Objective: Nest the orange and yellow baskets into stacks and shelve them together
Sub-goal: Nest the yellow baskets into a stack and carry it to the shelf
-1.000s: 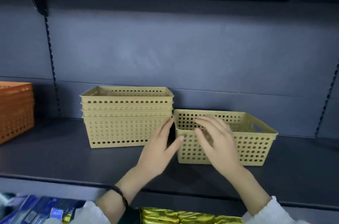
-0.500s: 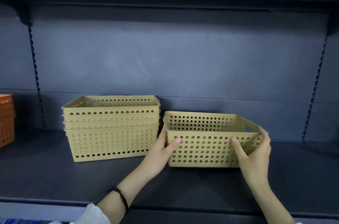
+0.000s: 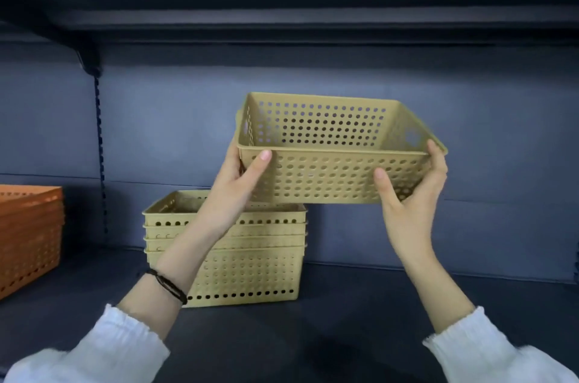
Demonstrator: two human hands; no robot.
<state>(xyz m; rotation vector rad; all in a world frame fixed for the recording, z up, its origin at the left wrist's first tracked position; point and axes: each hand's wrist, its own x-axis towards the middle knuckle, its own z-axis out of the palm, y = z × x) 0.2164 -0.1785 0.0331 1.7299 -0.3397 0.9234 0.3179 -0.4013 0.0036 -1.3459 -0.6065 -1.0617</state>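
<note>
A single yellow perforated basket hangs in the air above the shelf, tilted slightly toward me. My left hand grips its left end and my right hand grips its right end. Below and to the left, a stack of several nested yellow baskets stands on the dark shelf, partly hidden by my left forearm. The held basket is above and to the right of that stack, not touching it. A stack of nested orange baskets sits at the left edge.
The dark shelf board stretches right of the yellow stack. The shelf above overhangs closely over the held basket. A slotted upright runs down the back panel between the orange and yellow stacks.
The single yellow basket stood on the shelf beside the stack; both hands took its ends and raised it well above the shelf. The view shifted right.
</note>
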